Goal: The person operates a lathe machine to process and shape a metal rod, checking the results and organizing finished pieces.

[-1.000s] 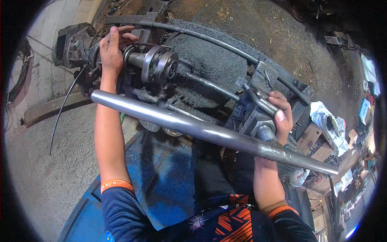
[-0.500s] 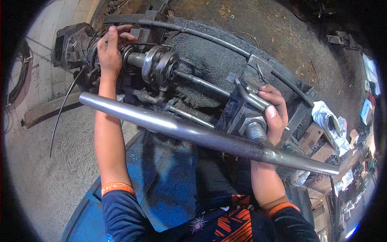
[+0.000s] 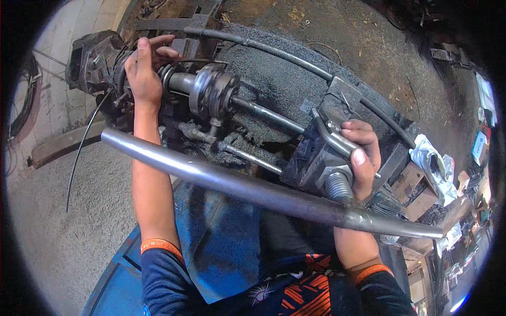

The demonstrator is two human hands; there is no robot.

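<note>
My right hand [image 3: 362,152] is wrapped around a bent metal bar handle [image 3: 334,139] at the right block of a greasy machine. Just below it, a large nut [image 3: 333,176] sits on a threaded screw [image 3: 341,190]. My left hand [image 3: 145,76] rests at the machine's left end, thumb raised and fingers apart, beside a round flanged shaft assembly [image 3: 211,89]; what lies under its palm is hidden. A long steel bar [image 3: 226,181] crosses in front of both forearms, touched by neither hand's fingers.
Two thin shafts, one being a steel rod [image 3: 271,113], run toward the right block. A tray of dark metal grit [image 3: 279,79] lies behind them. Nearest me is a blue metal panel [image 3: 221,253]. At right are a cardboard box [image 3: 414,187] and white plastic bags [image 3: 435,166].
The whole view has shifted slightly, moving the machine a little right and down. My right hand keeps its hold on the bent handle; my left hand stays at the left end.
</note>
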